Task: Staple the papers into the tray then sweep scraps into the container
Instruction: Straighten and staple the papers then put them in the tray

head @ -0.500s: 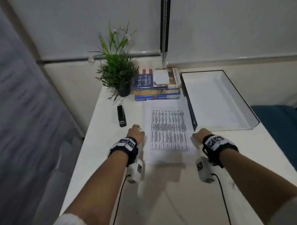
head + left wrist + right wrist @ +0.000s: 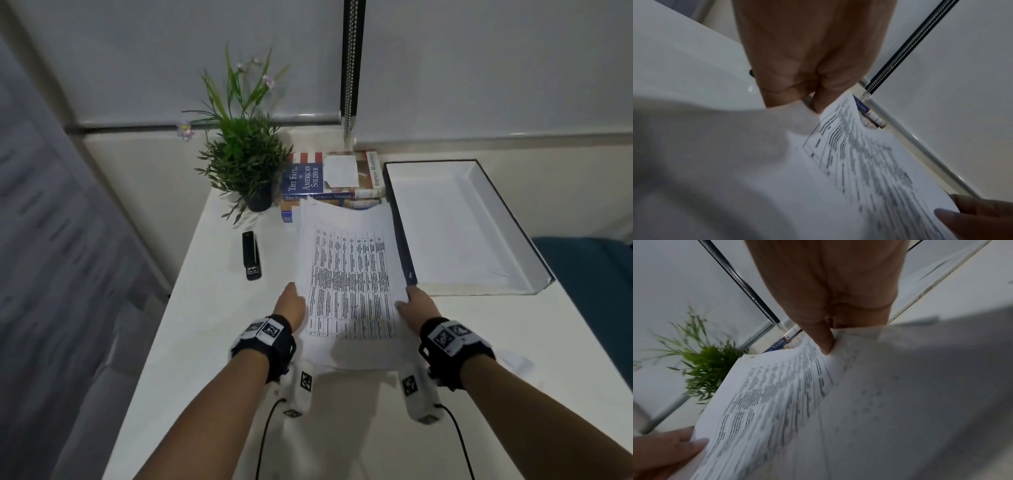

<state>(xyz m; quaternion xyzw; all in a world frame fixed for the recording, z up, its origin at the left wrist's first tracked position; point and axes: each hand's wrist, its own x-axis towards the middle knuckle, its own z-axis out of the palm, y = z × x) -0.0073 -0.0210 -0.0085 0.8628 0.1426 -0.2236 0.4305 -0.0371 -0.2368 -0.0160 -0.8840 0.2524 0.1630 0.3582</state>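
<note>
A stack of printed papers (image 2: 349,274) is held tilted above the white table, its far end raised toward the books. My left hand (image 2: 293,301) grips the stack's left edge and my right hand (image 2: 416,303) grips its right edge. In the left wrist view the left hand (image 2: 813,104) pinches the papers (image 2: 869,170). The right wrist view shows the right hand (image 2: 828,344) pinching the papers (image 2: 777,394). A black stapler (image 2: 251,255) lies on the table left of the papers. The white tray (image 2: 513,274) with dark edges stands to the right.
A potted green plant (image 2: 245,164) and a pile of books (image 2: 332,181) stand at the back of the table (image 2: 205,342). A small white scrap (image 2: 513,359) lies by my right wrist. The table's left edge drops to grey floor.
The papers lay flat on the table with my hands at their sides; now both hands have taken hold of them and lifted them, far end raised.
</note>
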